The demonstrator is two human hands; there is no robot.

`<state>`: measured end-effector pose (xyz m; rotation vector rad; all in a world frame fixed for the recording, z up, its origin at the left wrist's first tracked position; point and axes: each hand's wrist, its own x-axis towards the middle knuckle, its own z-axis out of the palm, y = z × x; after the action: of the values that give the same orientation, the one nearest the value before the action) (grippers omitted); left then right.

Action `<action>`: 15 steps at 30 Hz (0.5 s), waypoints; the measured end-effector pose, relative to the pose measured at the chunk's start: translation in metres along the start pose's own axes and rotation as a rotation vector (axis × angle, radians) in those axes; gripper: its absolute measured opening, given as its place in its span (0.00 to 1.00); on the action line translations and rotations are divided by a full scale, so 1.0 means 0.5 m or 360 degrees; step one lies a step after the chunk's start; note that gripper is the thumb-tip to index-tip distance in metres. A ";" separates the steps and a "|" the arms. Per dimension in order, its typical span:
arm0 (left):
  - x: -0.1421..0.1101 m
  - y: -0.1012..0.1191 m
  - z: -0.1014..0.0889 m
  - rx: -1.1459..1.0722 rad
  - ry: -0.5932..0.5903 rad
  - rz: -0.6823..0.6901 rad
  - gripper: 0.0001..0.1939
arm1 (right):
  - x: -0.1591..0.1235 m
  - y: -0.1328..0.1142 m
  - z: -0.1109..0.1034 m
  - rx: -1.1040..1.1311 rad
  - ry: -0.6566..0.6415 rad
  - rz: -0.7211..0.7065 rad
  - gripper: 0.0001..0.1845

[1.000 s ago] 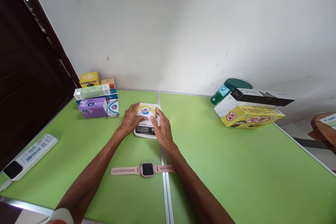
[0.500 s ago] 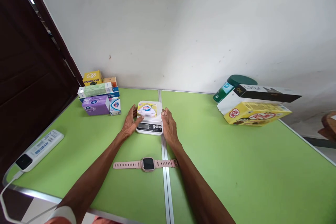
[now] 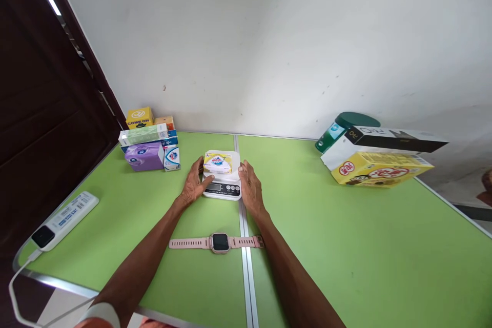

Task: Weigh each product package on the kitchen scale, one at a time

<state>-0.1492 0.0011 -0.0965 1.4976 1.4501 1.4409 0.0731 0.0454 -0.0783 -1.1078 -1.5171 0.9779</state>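
A white kitchen scale (image 3: 222, 197) with a small display and round buttons sits on the green table, across the metal seam. On its platform lies a yellow and white soap box (image 3: 217, 163). My left hand (image 3: 193, 184) grips the scale's left side, thumb over the front corner near the display. Against the right side is my right hand (image 3: 251, 187), its thumb at the platform's edge and its fingers curled along the side. Between my forearms, nearer to me, a pink-strapped smartwatch (image 3: 220, 242) is laid out flat.
At the back left stand a purple tissue pack (image 3: 145, 157), a white and blue soap box (image 3: 172, 158) and stacked cartons (image 3: 144, 135). A white power bank (image 3: 69, 219) with a cable lies left. Back right are a yellow box (image 3: 378, 170), a black-and-white box (image 3: 395, 138) and a green container (image 3: 336, 130).
The view has shifted slightly, so everything sits a little lower and further right. Both hands stay at the sides of the scale, and the soap box still lies on it.
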 end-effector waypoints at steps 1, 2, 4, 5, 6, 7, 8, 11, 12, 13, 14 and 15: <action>0.000 0.000 0.001 0.0012 0.0006 -0.0004 0.50 | 0.001 0.002 0.000 -0.0002 -0.0001 -0.0007 0.56; 0.000 0.000 0.001 0.0024 0.0011 -0.0011 0.50 | 0.002 0.004 -0.001 -0.0004 -0.0003 -0.0016 0.55; 0.000 0.001 0.001 0.0048 0.0019 -0.0020 0.51 | 0.003 0.007 -0.001 -0.0011 -0.0011 -0.0032 0.53; 0.000 0.001 0.001 0.0059 0.0022 -0.0015 0.50 | 0.003 0.008 -0.001 -0.0013 -0.0016 -0.0036 0.53; -0.001 0.001 0.000 0.0066 0.0022 -0.0002 0.50 | 0.004 0.009 -0.001 -0.0014 -0.0018 -0.0034 0.53; -0.002 0.001 0.000 0.0069 0.0019 0.0014 0.49 | 0.004 0.009 -0.001 -0.0012 -0.0017 -0.0030 0.54; -0.002 0.002 0.000 0.0068 0.0015 0.0030 0.48 | 0.004 0.010 0.000 -0.0008 -0.0017 -0.0024 0.55; -0.004 0.003 0.001 0.0072 0.0004 0.0051 0.48 | 0.005 0.012 0.002 0.0004 -0.0010 -0.0019 0.55; -0.005 0.005 0.002 0.0088 0.0009 0.0051 0.49 | 0.006 0.013 0.002 0.0004 -0.0004 -0.0023 0.55; -0.004 0.007 0.003 0.0120 0.0019 0.0052 0.50 | 0.006 0.014 0.003 0.0000 0.0003 -0.0029 0.54; -0.003 0.009 0.004 0.0170 0.0032 0.0061 0.52 | 0.007 0.016 0.004 -0.0007 0.0011 -0.0036 0.53; -0.002 0.013 0.004 0.0240 0.0043 0.0080 0.54 | 0.007 0.017 0.004 -0.0017 0.0019 -0.0044 0.53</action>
<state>-0.1454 -0.0007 -0.0913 1.6223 1.5777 1.4128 0.0721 0.0510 -0.0859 -1.0955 -1.5256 0.9437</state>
